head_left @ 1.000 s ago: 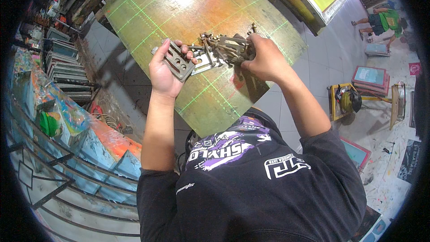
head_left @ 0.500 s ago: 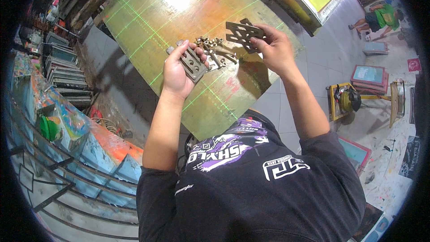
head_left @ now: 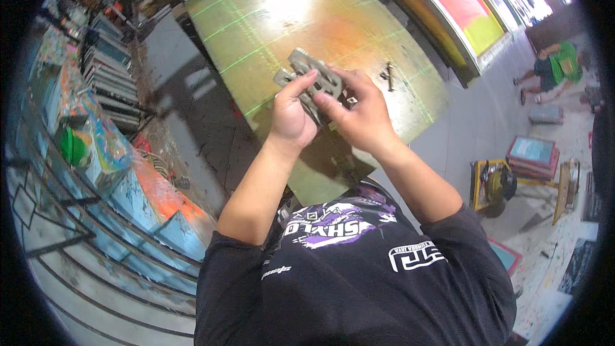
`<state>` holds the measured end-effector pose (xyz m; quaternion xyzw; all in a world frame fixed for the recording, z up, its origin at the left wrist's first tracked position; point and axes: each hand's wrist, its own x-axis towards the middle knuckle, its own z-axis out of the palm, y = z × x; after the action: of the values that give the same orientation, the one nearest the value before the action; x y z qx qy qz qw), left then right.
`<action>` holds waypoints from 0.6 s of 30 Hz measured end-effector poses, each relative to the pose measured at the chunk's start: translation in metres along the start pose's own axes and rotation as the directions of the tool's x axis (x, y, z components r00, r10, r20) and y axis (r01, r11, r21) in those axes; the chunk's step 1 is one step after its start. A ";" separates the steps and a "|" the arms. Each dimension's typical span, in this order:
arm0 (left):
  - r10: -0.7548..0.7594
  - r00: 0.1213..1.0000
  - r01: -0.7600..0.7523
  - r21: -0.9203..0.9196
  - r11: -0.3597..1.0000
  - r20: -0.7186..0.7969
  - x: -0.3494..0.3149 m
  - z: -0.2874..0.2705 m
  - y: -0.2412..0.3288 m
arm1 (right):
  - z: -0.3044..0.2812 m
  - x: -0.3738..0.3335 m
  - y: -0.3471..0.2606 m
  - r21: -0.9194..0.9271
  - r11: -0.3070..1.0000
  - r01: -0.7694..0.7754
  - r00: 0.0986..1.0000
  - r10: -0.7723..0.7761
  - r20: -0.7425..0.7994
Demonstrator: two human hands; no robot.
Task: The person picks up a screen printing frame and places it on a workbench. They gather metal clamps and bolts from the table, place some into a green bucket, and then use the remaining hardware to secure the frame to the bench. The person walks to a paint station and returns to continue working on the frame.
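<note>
Both my hands are together over the green gridded table, around a bundle of grey slotted metal plates (head_left: 315,72). My left hand (head_left: 291,118) grips the bundle from the left, its thumb across the plates. From the other side my right hand (head_left: 362,112) closes on them, thumb pressed on the near face and fingers behind. Where one plate ends and another begins is hard to make out. On the table past my right hand lies a bolt (head_left: 390,77). My hands and the plates cover most of the other hardware.
The table (head_left: 250,32) has green grid lines and worn paint. A printing screen with red and yellow areas (head_left: 483,32) stands beyond its right side. Stacked frames (head_left: 109,77) line the left. On the right are a yellow stand (head_left: 490,179) and a person in green (head_left: 565,64).
My right hand has come leftward with its slotted plates to meet those in my left hand. The bolts and nuts are now mostly hidden. The whole view has shifted a little.
</note>
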<state>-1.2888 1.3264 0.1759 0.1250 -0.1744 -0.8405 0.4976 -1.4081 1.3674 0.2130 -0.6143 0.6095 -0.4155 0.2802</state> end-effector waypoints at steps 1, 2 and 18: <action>0.008 1.000 -0.008 -0.054 0.999 -0.013 -0.005 -0.002 0.005 | 0.007 0.000 -0.003 -0.083 0.990 0.110 0.994 -0.110 0.013; 0.012 1.000 -0.014 -0.109 0.994 -0.021 -0.009 -0.004 0.010 | 0.011 0.001 -0.007 -0.164 0.962 0.220 0.976 -0.218 0.029; 0.346 0.646 -0.484 -0.014 0.875 -0.680 -0.109 -0.164 0.107 | -0.011 -0.047 0.026 0.074 0.983 -0.167 0.973 0.177 -0.151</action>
<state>-1.0890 1.3474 0.0755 0.3199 0.0713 -0.6165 0.7159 -1.4263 1.4131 0.1883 -0.5157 0.6676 -0.4552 0.2849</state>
